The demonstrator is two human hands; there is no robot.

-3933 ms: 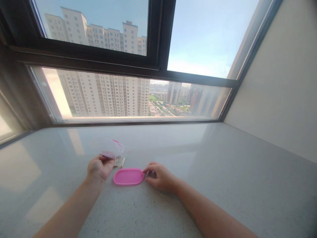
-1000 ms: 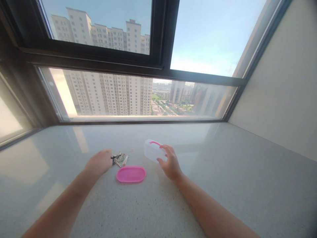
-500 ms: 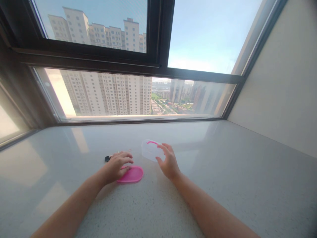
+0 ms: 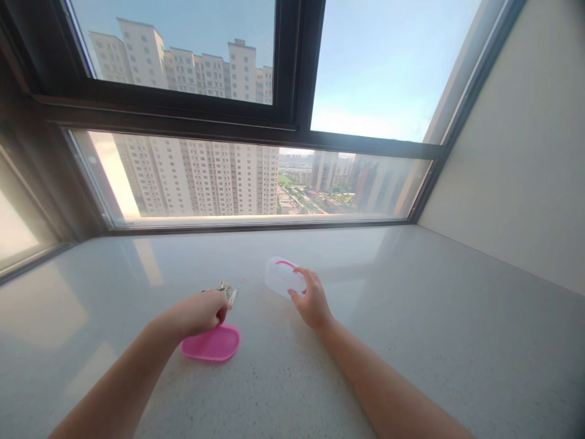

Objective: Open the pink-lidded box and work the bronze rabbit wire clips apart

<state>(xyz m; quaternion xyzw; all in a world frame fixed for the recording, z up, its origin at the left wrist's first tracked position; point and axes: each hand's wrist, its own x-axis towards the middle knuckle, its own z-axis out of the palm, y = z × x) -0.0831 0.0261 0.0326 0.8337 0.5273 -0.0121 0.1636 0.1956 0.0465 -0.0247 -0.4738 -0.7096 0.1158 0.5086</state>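
Note:
My left hand is closed, its curled fingers pinching the far edge of a pink oval lid. The lid lies on or just above the white speckled sill, close to me. My right hand wraps its thumb and fingers around the near right end of a translucent plastic box with a thin pink handle across its top. Just beyond my left hand lies a small bunch of metal pieces that look like keys, partly hidden by the hand.
The pale speckled sill stretches to a dark-framed window at the back. A plain wall closes off the right side. Tall buildings stand outside the glass.
The pink lid has shifted left and toward me with my left hand, whose fingers have curled in. More of the metal bunch shows. The box and right hand have hardly moved.

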